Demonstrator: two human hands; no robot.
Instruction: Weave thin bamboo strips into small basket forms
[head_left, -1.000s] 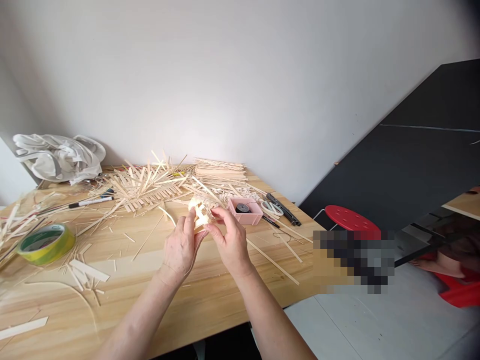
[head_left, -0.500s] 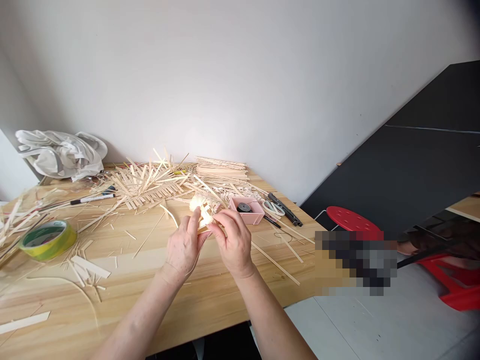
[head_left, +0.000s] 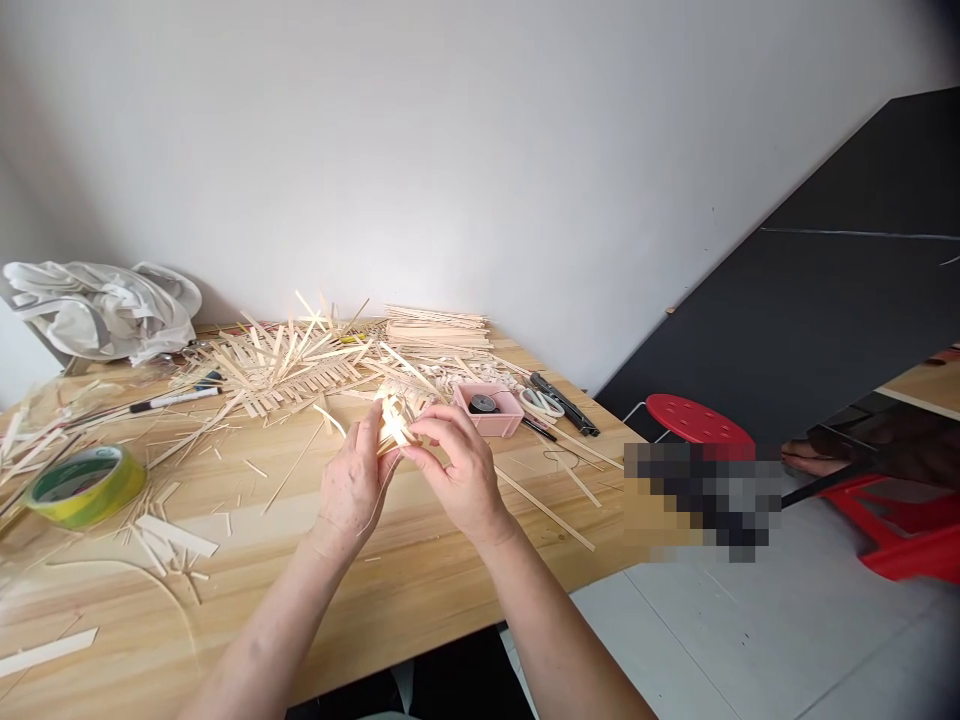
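Observation:
A small pale woven piece of bamboo strips (head_left: 395, 420) is held between my two hands above the wooden table (head_left: 300, 600). My left hand (head_left: 352, 475) is closed round its left side. The thumb and fingers of my right hand (head_left: 457, 470) pinch its lower right edge. A thin strip hangs from the piece across my left palm and wrist. Just beyond my right hand stands a pink box (head_left: 499, 420) with a black spool (head_left: 482, 404) in it. Glare washes out the weave's finer detail.
Loose and woven strips (head_left: 289, 365) pile up at the back, beside a stack of strips (head_left: 435, 328). A tape roll (head_left: 86, 485) lies left; scissors (head_left: 541, 402) and a black cutter (head_left: 566, 405) lie right. White cloth (head_left: 112, 310) sits back left. A red stool (head_left: 697, 420) stands beyond the right edge.
The woven piece has been turned and drawn slightly left between my hands. My right fingers have shifted to its lower right edge. The whole view has moved a little.

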